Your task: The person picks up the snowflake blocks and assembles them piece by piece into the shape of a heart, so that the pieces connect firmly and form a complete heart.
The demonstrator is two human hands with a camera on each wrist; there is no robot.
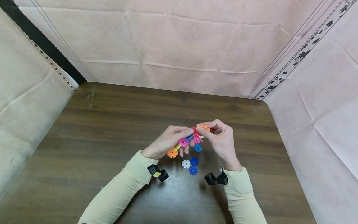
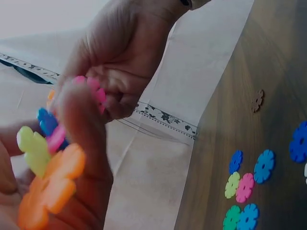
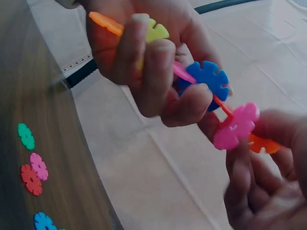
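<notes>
Both hands hold a chain of slotted plastic flower discs above the table. My left hand [image 1: 169,140] grips its lower part, with an orange disc [image 2: 53,187] at the end and a yellow one [image 3: 157,31] beside it. A blue disc [image 3: 211,81] in the chain shows past the left fingers. At the upper end, my right hand [image 1: 223,141] pinches an orange disc [image 1: 205,128] between thumb and fingers. Just beside that disc are a red disc [image 1: 195,132] and a pink disc [image 3: 240,125]. The right fingers partly hide the orange disc.
Loose discs lie on the brown wooden table [image 1: 112,124] beneath the hands, among them a white disc [image 1: 186,164], a dark blue disc [image 1: 193,170] and a green disc [image 3: 26,136]. Pale cloth [image 1: 173,40] hangs behind the table and along both sides.
</notes>
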